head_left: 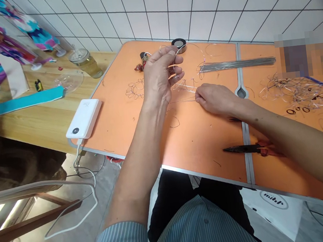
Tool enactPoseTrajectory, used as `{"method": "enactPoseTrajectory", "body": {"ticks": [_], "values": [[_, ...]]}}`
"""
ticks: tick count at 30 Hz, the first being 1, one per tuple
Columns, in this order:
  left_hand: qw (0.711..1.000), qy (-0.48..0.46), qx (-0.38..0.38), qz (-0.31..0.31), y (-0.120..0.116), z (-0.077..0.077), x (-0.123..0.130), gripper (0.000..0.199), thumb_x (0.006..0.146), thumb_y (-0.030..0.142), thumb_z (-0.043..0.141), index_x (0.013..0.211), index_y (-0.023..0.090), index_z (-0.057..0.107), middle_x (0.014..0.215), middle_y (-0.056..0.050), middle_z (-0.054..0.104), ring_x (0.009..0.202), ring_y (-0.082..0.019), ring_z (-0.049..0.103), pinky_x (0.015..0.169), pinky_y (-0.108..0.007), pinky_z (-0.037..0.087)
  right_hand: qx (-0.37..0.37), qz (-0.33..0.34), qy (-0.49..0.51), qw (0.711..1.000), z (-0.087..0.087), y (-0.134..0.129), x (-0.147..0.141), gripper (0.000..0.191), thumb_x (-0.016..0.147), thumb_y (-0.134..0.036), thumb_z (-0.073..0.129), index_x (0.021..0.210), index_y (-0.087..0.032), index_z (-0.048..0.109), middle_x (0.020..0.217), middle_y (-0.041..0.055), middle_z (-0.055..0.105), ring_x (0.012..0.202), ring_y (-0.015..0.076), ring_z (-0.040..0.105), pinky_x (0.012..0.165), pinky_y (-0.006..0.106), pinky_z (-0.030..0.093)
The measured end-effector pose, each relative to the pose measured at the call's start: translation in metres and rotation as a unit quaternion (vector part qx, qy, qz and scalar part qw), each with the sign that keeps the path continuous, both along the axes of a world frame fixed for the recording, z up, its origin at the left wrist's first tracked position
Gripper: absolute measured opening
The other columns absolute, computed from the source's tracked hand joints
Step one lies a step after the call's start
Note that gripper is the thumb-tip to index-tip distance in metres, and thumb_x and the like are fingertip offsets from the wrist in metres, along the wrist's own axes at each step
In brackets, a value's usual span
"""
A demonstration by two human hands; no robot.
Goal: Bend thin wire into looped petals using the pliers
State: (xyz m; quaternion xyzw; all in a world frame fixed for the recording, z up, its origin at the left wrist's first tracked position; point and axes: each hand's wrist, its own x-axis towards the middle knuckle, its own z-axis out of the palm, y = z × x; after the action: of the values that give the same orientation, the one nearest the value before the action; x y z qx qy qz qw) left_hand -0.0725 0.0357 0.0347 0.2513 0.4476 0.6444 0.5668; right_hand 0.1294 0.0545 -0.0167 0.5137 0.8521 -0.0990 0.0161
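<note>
My left hand (163, 69) is raised over the orange table, with thumb and forefinger pinched on a thin wire (202, 51) that arcs out to the right in a loose loop. Its other fingers are curled and apart. Lower and to the right, my right hand (217, 98) is closed near the tabletop, fingertips on thin bent wire that runs left from them; the exact grip is hidden. A flower-shaped wire piece (134, 89) lies left of my left wrist. Beyond my right hand is a bundle of straight wires (238, 64). Pliers (241, 149) lie partly under my right forearm.
A black tape roll (179, 45) stands by the tiled wall. At right are a wire tangle (299, 93) and small dark rings (291, 111). A white power bank (84, 118) with a cable sits at the left edge. The wooden table holds a lidded glass (86, 63) and dressed dolls.
</note>
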Motion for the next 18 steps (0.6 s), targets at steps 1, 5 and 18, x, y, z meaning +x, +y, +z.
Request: {"method": "enactPoseTrajectory", "body": {"ticks": [1, 5, 18], "values": [[1.0, 0.005, 0.005, -0.001, 0.0, -0.001, 0.0, 0.007, 0.102, 0.027, 0.085, 0.103, 0.034, 0.083, 0.087, -0.001, 0.087, 0.094, -0.023, 0.088, 0.079, -0.029, 0.072, 0.002, -0.004, 0.002, 1.0, 0.0, -0.001, 0.0, 0.021, 0.112, -0.025, 0.055, 0.106, -0.022, 0.074, 0.125, 0.0181, 0.082, 0.104, 0.0345, 0.074, 0.077, 0.044, 0.042], [1.0, -0.005, 0.02, -0.002, 0.001, -0.002, -0.001, 0.013, 0.096, 0.027, 0.089, 0.103, 0.036, 0.083, 0.084, 0.0, 0.086, 0.091, -0.023, 0.087, 0.079, -0.031, 0.071, 0.016, -0.03, 0.054, 0.998, 0.005, -0.003, 0.006, 0.018, 0.11, -0.023, 0.053, 0.108, -0.023, 0.071, 0.129, 0.018, 0.079, 0.106, 0.034, 0.072, 0.082, 0.044, 0.045], [0.998, 0.028, 0.061, -0.02, 0.002, -0.002, -0.006, 0.016, 0.109, 0.025, 0.076, 0.093, 0.028, 0.076, 0.083, 0.001, 0.082, 0.074, -0.014, 0.075, 0.075, -0.025, 0.065, 0.006, -0.009, 0.108, 0.994, 0.007, -0.007, 0.029, 0.026, 0.111, -0.026, 0.058, 0.111, -0.026, 0.084, 0.119, 0.0116, 0.086, 0.108, 0.0328, 0.075, 0.088, 0.043, 0.049]]}}
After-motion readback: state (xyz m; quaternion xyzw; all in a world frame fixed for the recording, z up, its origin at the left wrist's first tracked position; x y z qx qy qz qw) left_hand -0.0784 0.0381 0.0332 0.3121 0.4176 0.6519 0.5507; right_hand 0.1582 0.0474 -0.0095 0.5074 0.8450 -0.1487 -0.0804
